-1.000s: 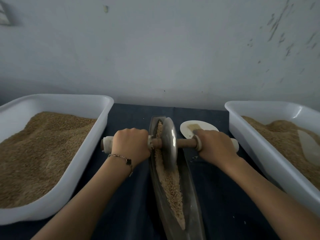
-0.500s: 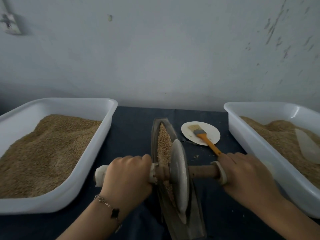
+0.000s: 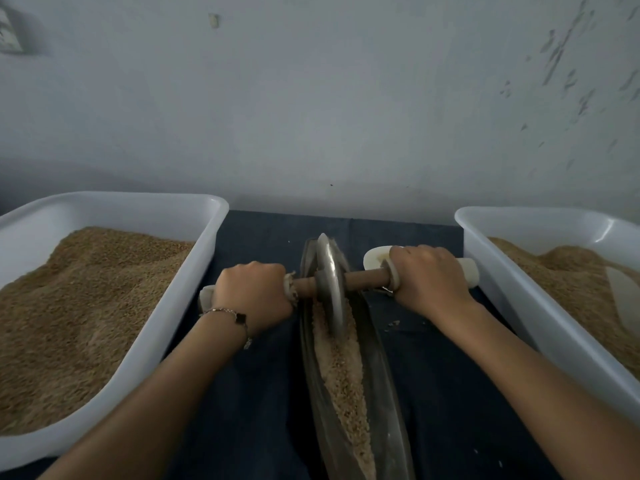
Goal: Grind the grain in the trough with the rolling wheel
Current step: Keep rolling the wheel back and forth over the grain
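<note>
A narrow metal trough (image 3: 388, 372) runs from the table's front edge toward the wall, with a strip of tan grain (image 3: 341, 368) along its groove. The metal rolling wheel (image 3: 330, 282) stands upright in the trough's far end, on a wooden axle with pale handles. My left hand (image 3: 254, 292) grips the left handle, and my right hand (image 3: 427, 277) grips the right handle. Both arms are stretched forward. The grain under the wheel is hidden.
Two large white tubs of grain flank the trough, one on the left (image 3: 194, 271) and one on the right (image 3: 491, 271). A small white plate (image 3: 375, 256) lies behind my right hand. Dark cloth (image 3: 263, 244) covers the table; the wall is close behind.
The wheel was pulled toward me half a second ago and has since rolled back to the trough's far end, both hands moving with it. My right hand now hides the brush on the plate.
</note>
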